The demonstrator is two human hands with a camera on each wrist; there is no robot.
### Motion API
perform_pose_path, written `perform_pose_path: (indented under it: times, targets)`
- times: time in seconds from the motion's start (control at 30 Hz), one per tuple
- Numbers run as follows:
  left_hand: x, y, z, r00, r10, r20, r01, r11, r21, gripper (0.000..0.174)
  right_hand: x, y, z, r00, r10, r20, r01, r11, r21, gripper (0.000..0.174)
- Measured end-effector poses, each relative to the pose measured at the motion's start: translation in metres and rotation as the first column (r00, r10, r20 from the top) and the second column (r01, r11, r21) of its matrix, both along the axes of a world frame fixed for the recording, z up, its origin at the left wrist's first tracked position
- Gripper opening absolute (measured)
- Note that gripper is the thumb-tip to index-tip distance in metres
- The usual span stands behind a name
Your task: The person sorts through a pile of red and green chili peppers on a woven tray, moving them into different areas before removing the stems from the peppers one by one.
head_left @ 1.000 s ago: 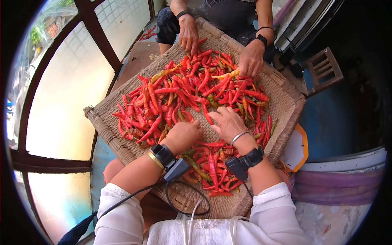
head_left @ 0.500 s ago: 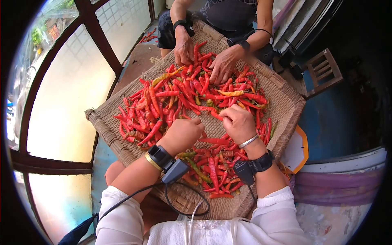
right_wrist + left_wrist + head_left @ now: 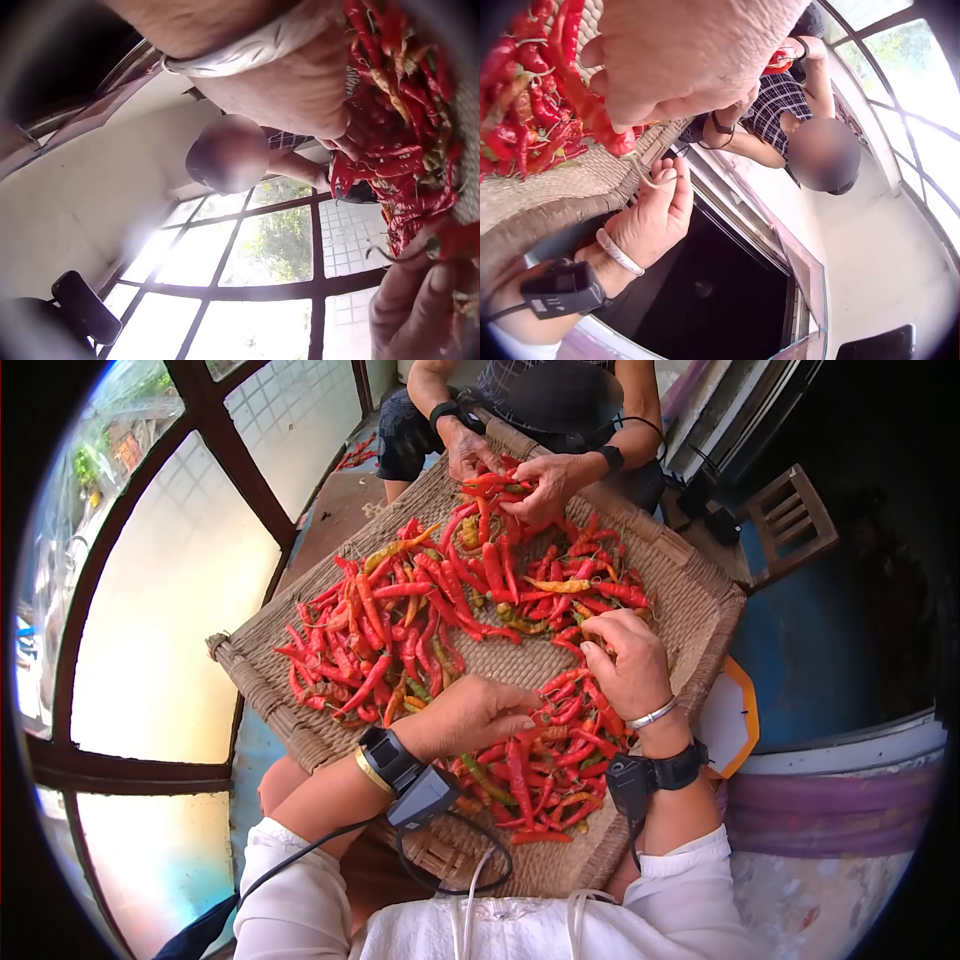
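A big square woven tray (image 3: 262, 682) lies across my lap, covered with red chilies (image 3: 440, 590), a few of them green or yellow. My left hand (image 3: 480, 712) reaches into the near pile, and its fingers (image 3: 682, 52) curl round a red chili (image 3: 613, 139) with a pale stem. My right hand (image 3: 622, 660) is at the pile's right side with curled fingers. In the left wrist view the right hand (image 3: 656, 210) pinches a thin stem. Across the tray another person's two hands (image 3: 520, 470) hold a bunch of chilies.
A dark-framed window (image 3: 200, 470) fills the left side. A wooden stool (image 3: 790, 525) stands at the far right. An orange-edged white board (image 3: 730, 725) sits under the tray's right rim, with purple cloth (image 3: 830, 810) below it. A black cable (image 3: 450, 870) loops over the tray's near edge.
My right hand moved right and curled up at the pile's edge. My left hand stretched right into the near chilies. The other person's hands came together and lifted a bunch.
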State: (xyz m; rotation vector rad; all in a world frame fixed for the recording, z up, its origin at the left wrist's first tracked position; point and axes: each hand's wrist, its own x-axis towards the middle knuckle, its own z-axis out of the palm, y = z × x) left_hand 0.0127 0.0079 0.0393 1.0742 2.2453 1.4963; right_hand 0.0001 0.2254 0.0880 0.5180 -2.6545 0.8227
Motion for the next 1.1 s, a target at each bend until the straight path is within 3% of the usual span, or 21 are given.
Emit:
perform_pose_path:
  times: [0.03,0.1,0.13,0.17,0.23,0.37,0.43,0.5,0.57,0.6,0.67,0.7,0.77,0.8,0.87,0.9,1.0,1.07,1.1]
  targets:
    - [0.0,0.0,-0.001,1.0,-0.001,0.002,0.001,1.0,-0.003,0.017,0.001,-0.004,-0.002,0.999,0.02,0.036,-0.021,1.0,0.023,0.019]
    - [-0.002,-0.002,-0.001,0.986,0.043,-0.162,-0.063,0.991,-0.119,0.018,0.003,-0.009,-0.011,0.994,0.055,0.098,-0.065,0.992,0.105,0.019]
    - [-0.008,-0.007,-0.009,0.948,0.086,-0.305,-0.17,0.951,-0.258,0.019,0.003,-0.012,-0.017,0.983,0.084,0.161,-0.114,0.976,0.185,0.02]
    - [-0.013,-0.01,-0.008,0.938,0.137,-0.319,-0.265,0.877,-0.401,0.022,0.004,-0.016,-0.024,0.984,0.082,0.159,-0.111,0.977,0.183,0.02]
    - [-0.029,-0.02,-0.023,0.831,0.059,-0.553,-0.386,0.777,-0.497,0.028,0.007,-0.026,-0.042,0.963,0.219,0.159,-0.263,0.898,0.352,0.018]
    - [-0.039,-0.025,-0.039,0.759,0.089,-0.645,-0.455,0.782,-0.427,0.036,0.01,-0.045,-0.07,0.933,0.284,0.222,-0.356,0.828,0.434,0.015]
    - [-0.037,-0.023,-0.038,0.705,0.034,-0.708,-0.489,0.747,-0.451,0.041,0.009,-0.057,-0.066,0.797,0.165,0.581,-0.5,0.72,0.482,0.014]
    - [-0.037,-0.024,-0.044,0.743,0.029,-0.669,-0.458,0.751,-0.476,0.044,0.008,-0.056,-0.058,0.764,0.141,0.63,-0.504,0.74,0.445,0.014]
    - [-0.039,-0.024,-0.047,0.7,0.051,-0.713,-0.521,0.719,-0.46,0.045,0.005,-0.051,-0.055,0.859,0.197,0.472,-0.378,0.867,0.326,0.014]
    - [-0.041,-0.024,-0.05,0.697,0.058,-0.715,-0.523,0.723,-0.451,0.045,0.001,-0.05,-0.056,0.861,0.194,0.471,-0.378,0.863,0.335,0.014]
    - [-0.043,-0.025,-0.058,0.69,0.088,-0.719,-0.542,0.722,-0.431,0.044,-0.006,-0.048,-0.066,0.955,0.223,0.196,-0.276,0.908,0.315,0.025]
    - [-0.043,-0.025,-0.056,0.689,0.097,-0.718,-0.545,0.722,-0.426,0.044,-0.008,-0.049,-0.072,0.954,0.226,0.197,-0.281,0.904,0.322,0.025]
    - [-0.043,-0.024,-0.048,0.796,0.073,-0.601,-0.482,0.677,-0.556,0.034,-0.011,-0.051,-0.084,0.962,0.251,0.107,-0.271,0.925,0.268,0.039]
    - [-0.043,-0.025,-0.049,0.796,0.075,-0.6,-0.482,0.678,-0.555,0.034,-0.012,-0.053,-0.087,0.962,0.252,0.108,-0.272,0.924,0.269,0.039]
    - [-0.043,-0.027,-0.05,0.785,0.052,-0.617,-0.458,0.721,-0.521,0.023,-0.012,-0.057,-0.09,0.928,0.177,0.327,-0.242,0.956,0.168,0.045]
    - [-0.043,-0.026,-0.049,0.787,0.053,-0.615,-0.456,0.721,-0.522,0.023,-0.011,-0.058,-0.091,0.927,0.178,0.329,-0.242,0.956,0.167,0.045]
    - [-0.039,-0.018,-0.039,0.78,0.001,-0.626,-0.413,0.752,-0.514,0.016,-0.012,-0.059,-0.085,0.959,0.216,0.184,-0.246,0.956,0.16,0.039]
    - [-0.036,-0.012,-0.03,0.832,0.063,-0.551,-0.347,0.834,-0.428,0.017,-0.014,-0.059,-0.076,0.914,0.065,0.4,-0.172,0.956,0.238,0.021]
    - [-0.037,-0.012,-0.025,0.829,0.06,-0.557,-0.349,0.833,-0.429,0.017,-0.015,-0.055,-0.072,0.917,0.066,0.394,-0.17,0.957,0.236,0.021]
